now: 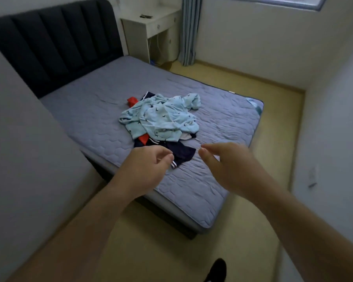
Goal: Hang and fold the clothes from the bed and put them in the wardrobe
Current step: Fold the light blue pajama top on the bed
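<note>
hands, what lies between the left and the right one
Head view: a navy garment with white stripes, on the bed, shows between the left hand and right hand.

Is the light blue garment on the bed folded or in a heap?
In a heap: the light blue garment lies crumpled atop navy clothes on the bed.

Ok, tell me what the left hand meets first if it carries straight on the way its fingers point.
Most likely the navy white-striped garment at the near edge of the clothes pile. The left hand holds nothing; how high it hangs above the bed is unclear.
</note>
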Motion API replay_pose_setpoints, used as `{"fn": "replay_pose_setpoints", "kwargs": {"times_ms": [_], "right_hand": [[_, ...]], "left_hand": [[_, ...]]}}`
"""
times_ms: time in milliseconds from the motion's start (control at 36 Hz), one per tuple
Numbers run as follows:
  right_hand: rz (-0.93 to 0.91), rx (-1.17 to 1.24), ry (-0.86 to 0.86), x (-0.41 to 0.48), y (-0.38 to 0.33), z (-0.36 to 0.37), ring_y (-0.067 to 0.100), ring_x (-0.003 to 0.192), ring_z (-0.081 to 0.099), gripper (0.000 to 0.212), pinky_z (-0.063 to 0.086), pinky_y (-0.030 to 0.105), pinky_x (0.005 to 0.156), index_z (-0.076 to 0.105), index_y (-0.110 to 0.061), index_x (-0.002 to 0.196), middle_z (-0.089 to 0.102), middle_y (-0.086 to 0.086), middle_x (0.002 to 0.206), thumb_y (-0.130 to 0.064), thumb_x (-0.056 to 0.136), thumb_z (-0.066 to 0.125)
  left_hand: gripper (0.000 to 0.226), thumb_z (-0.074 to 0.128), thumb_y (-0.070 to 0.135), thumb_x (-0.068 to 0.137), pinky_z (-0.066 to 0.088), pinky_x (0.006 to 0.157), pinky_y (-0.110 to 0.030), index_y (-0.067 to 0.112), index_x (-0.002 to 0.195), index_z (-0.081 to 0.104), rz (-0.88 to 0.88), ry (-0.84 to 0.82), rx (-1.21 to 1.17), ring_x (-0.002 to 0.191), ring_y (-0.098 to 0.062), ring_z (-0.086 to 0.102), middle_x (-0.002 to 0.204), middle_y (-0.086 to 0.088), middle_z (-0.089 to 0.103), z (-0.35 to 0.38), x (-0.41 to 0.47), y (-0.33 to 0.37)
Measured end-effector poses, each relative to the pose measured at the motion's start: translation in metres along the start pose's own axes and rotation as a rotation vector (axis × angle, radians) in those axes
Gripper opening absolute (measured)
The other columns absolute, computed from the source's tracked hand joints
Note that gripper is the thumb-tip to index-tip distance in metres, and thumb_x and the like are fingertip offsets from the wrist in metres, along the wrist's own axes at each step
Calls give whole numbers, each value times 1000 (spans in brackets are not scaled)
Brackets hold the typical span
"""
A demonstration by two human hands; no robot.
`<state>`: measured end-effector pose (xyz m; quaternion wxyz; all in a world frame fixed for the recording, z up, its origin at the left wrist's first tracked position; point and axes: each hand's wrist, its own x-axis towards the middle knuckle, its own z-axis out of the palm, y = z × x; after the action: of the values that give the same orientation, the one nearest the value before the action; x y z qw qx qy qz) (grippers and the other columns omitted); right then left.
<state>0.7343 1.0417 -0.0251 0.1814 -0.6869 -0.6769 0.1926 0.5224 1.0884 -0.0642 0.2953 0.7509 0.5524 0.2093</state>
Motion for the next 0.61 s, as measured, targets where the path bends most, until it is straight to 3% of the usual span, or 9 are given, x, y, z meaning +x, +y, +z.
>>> {"fn": "replay_pose_setpoints", "kwargs": {"times_ms": [56, 111, 250, 444, 528, 556, 611], "right_hand": [[0, 12, -7, 21, 37, -16, 21, 92, 69, 35, 56, 42, 84, 73, -20, 112, 76, 2, 102, -42, 103, 48], [6, 7, -31, 42, 71, -33, 21, 96, 70, 34, 56, 42, 86, 73, -25, 118, 76, 2, 105, -42, 103, 48], [-5, -32, -126, 98, 141, -71, 14, 123, 59, 43, 46, 29, 100, 62, -24, 136, 66, -6, 132, -46, 104, 44], [-57, -40, -179, 191, 219, -110, 15, 121, 59, 43, 47, 29, 95, 61, -26, 137, 66, -6, 131, -47, 104, 42], [-69, -64, -206, 241, 252, -124, 15, 123, 59, 44, 47, 29, 98, 58, -26, 139, 65, -5, 134, -47, 104, 43], [-77, -87, -225, 258, 262, -128, 15, 122, 60, 45, 48, 30, 98, 57, -26, 141, 64, -4, 134, -48, 104, 43], [-105, -139, -270, 294, 280, -136, 16, 120, 61, 47, 50, 32, 99, 55, -25, 143, 64, -3, 135, -48, 104, 41]], "left_hand": [[23, 58, 41, 99, 48, 73, -10, 30, 114, 71, -37, 12, -8, 86, 13, 59, 93, 23, 68, 27, 31, 19], [22, 59, 41, 98, 43, 69, -6, 30, 113, 71, -72, 13, -20, 86, 13, 59, 92, 25, 66, 52, 59, 39], [23, 58, 41, 99, 39, 65, -5, 30, 114, 71, -122, -25, -15, 87, 12, 58, 95, 23, 67, 91, 125, 85], [23, 58, 37, 99, 46, 72, -12, 27, 115, 71, -189, -17, -29, 89, 8, 60, 98, 20, 69, 130, 226, 119], [22, 59, 35, 99, 55, 82, -24, 25, 113, 73, -217, 3, -55, 91, 4, 63, 98, 19, 70, 152, 276, 121], [22, 60, 35, 98, 55, 83, -24, 25, 113, 73, -226, 8, -65, 91, 4, 63, 98, 20, 70, 160, 293, 120], [20, 60, 36, 98, 50, 74, -11, 27, 111, 73, -248, 15, -89, 87, 9, 61, 93, 24, 67, 176, 330, 117]]}}
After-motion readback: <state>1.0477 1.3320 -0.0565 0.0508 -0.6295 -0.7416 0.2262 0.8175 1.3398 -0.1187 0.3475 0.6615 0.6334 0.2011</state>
